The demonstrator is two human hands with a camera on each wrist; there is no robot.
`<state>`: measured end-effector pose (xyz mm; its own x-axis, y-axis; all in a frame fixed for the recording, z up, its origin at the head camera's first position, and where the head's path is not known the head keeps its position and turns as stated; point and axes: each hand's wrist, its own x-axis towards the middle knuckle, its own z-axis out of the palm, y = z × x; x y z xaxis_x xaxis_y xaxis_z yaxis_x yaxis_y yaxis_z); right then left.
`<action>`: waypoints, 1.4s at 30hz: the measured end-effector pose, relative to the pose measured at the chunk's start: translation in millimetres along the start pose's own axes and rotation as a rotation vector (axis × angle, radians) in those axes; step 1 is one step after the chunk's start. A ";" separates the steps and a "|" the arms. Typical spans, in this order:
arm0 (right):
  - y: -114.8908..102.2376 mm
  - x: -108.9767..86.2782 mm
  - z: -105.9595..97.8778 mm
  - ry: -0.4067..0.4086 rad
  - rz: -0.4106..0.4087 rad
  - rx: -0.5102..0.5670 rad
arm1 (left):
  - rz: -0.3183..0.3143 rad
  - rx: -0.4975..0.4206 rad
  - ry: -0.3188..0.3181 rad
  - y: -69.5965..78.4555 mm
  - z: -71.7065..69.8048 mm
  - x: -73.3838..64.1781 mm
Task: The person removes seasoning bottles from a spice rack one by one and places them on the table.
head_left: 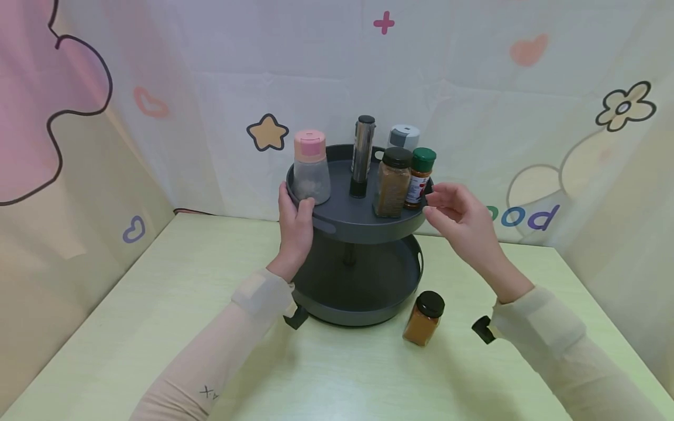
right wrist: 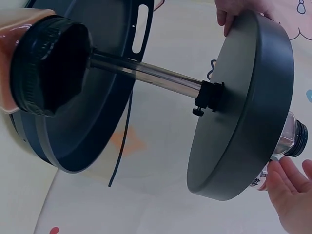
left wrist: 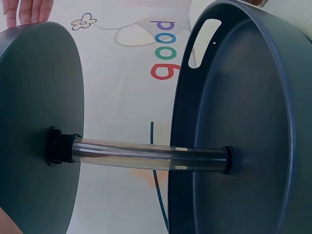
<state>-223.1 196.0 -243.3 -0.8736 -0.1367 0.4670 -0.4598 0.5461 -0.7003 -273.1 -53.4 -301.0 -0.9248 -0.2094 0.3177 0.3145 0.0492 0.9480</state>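
Note:
A dark grey two-tier rotating rack point(head_left: 358, 233) stands on the table. My left hand point(head_left: 296, 225) grips the left rim of its upper tray, thumb over the edge beside a pink-capped clear bottle point(head_left: 312, 175). My right hand point(head_left: 463, 219) is at the tray's right rim, fingers loosely bent and holding nothing, fingertips close to a green-capped spice jar point(head_left: 417, 187). Left of that jar stands a black-capped spice jar point(head_left: 391, 186). A grey-capped bottle point(head_left: 404, 134) is partly hidden behind them. In the right wrist view, my right hand point(right wrist: 292, 192) is beside the tray's edge.
On the table, in front of the rack's right side, another black-capped spice jar point(head_left: 422, 320) holds orange-brown powder. The lower tray point(head_left: 353, 316) has slotted handles. A metal post point(head_left: 362, 153) rises through the upper tray. A printed cloth point(head_left: 231, 117) hangs behind the table.

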 end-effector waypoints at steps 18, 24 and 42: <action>-19.7 20.3 2.9 -0.044 0.111 -0.027 | 0.002 -0.007 0.007 2.8 0.7 0.4; -22.3 25.7 5.3 -0.061 0.129 -0.038 | -0.012 -0.008 0.004 2.3 0.2 0.5; -26.5 38.7 12.2 -0.090 0.166 -0.050 | -0.022 0.000 0.000 2.8 -0.3 -0.6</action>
<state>-246.6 166.1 -213.3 -0.9486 -0.1131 0.2954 -0.3013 0.6076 -0.7349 -271.5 -53.5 -298.6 -0.9315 -0.2108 0.2963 0.2938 0.0440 0.9549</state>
